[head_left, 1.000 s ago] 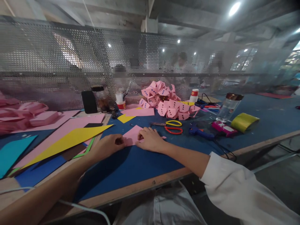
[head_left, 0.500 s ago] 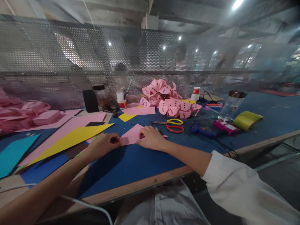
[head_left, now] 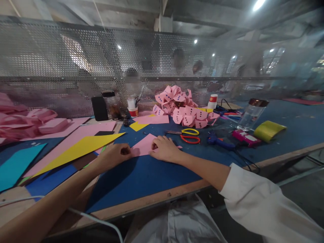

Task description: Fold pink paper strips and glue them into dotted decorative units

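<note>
A folded piece of pink paper (head_left: 142, 145) lies on the blue table mat, its pointed corner away from me. My left hand (head_left: 117, 156) pinches its left corner between thumb and fingers. On the right side of the paper, my right hand (head_left: 164, 148) has its curled fingers closed on the near edge and partly covers it. A small pink tip shows past the right hand. Just beyond that hand lie scissors (head_left: 189, 135) with one yellow and one red handle. A blue glue gun (head_left: 220, 141) rests farther right.
A heap of folded pink paper pieces with dots (head_left: 177, 101) stands at the back. Coloured sheets, a yellow one (head_left: 83, 150) among them, lie left. To the right are a clear bottle (head_left: 251, 114) and a yellow curved piece (head_left: 269, 131). A white cable (head_left: 96, 219) crosses the front edge.
The whole view has shifted slightly, so things sit a little farther right. Both hands keep the same hold on the pink paper. Behind the mesh screen, people have moved.
</note>
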The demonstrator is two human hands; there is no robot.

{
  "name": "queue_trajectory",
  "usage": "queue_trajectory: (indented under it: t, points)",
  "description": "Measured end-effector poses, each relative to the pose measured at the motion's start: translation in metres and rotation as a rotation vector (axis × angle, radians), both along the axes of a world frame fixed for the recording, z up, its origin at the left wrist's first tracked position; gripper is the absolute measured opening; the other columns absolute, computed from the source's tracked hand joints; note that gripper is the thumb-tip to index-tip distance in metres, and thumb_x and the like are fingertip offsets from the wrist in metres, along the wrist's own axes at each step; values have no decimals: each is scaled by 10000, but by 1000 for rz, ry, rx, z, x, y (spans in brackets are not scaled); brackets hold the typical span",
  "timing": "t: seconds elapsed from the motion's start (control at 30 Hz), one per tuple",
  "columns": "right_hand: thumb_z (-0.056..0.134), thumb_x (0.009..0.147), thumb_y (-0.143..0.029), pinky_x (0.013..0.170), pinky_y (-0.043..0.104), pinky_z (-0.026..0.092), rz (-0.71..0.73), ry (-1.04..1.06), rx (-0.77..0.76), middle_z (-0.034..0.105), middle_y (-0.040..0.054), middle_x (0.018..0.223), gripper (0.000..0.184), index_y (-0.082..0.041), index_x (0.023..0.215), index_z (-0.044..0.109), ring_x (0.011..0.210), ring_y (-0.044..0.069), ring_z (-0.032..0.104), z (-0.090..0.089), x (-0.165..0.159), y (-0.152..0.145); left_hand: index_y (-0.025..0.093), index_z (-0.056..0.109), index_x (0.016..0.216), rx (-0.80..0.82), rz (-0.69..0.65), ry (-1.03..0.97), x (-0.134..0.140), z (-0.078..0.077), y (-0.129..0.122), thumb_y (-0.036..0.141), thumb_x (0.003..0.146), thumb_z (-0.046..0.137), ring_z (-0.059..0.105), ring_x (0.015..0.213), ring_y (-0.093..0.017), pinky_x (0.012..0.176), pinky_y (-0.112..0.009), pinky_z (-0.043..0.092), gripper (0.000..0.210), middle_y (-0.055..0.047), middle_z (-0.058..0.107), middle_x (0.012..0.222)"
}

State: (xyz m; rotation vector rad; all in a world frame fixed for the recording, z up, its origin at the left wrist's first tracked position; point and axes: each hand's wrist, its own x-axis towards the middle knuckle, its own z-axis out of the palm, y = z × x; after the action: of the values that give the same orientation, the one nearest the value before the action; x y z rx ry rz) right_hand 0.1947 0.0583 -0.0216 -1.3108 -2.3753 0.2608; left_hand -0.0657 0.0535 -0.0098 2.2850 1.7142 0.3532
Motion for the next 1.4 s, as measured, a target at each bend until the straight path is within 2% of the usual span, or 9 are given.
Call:
queue_trajectory:
  t: [0.13, 0.6, 0.9, 1.23, 1.4]
  points:
    - [643, 843, -448, 923, 412, 356, 1, -4, -3, 612, 57, 1072, 241, -226, 937, 634, 1063, 252, 528, -1, 0, 0, 219, 670, 764, 3, -35, 3, -3, -1, 2, 480, 788, 591, 630, 663, -193, 589, -265, 389, 274, -12, 712, 723]
    - [640, 839, -424, 911, 414, 368, 9, 9, 1, 617, 56, 1071, 217, -223, 923, 628, 1061, 259, 534, -2, 1, 2, 216, 712, 818, -108, -53, -22, -17, 13, 1, 514, 757, 608, 657, 727, -225, 646, -274, 445, 321, -8, 738, 759]
    - [630, 849, -417, 905, 407, 368, 16, 8, 1, 621, 58, 1069, 209, -222, 924, 631, 1047, 254, 538, 1, 1, 0, 217, 694, 787, -144, -93, -18, -41, 16, 6, 445, 785, 612, 647, 706, -212, 631, -261, 449, 242, -5, 722, 726]
    - [627, 853, -421, 908, 411, 370, 18, 4, 5, 620, 61, 1077, 214, -223, 930, 637, 1054, 254, 537, -1, 1, 1, 215, 686, 802, -160, -90, -2, -42, 14, 9, 464, 800, 603, 645, 722, -208, 637, -260, 441, 263, -7, 719, 752]
    - [628, 849, -423, 897, 410, 374, 17, 7, 17, 621, 58, 1069, 213, -224, 925, 634, 1044, 256, 540, -2, 1, 2, 194, 681, 823, -200, -115, -2, -41, 21, 5, 447, 790, 608, 608, 714, -199, 640, -259, 421, 265, -11, 695, 753]
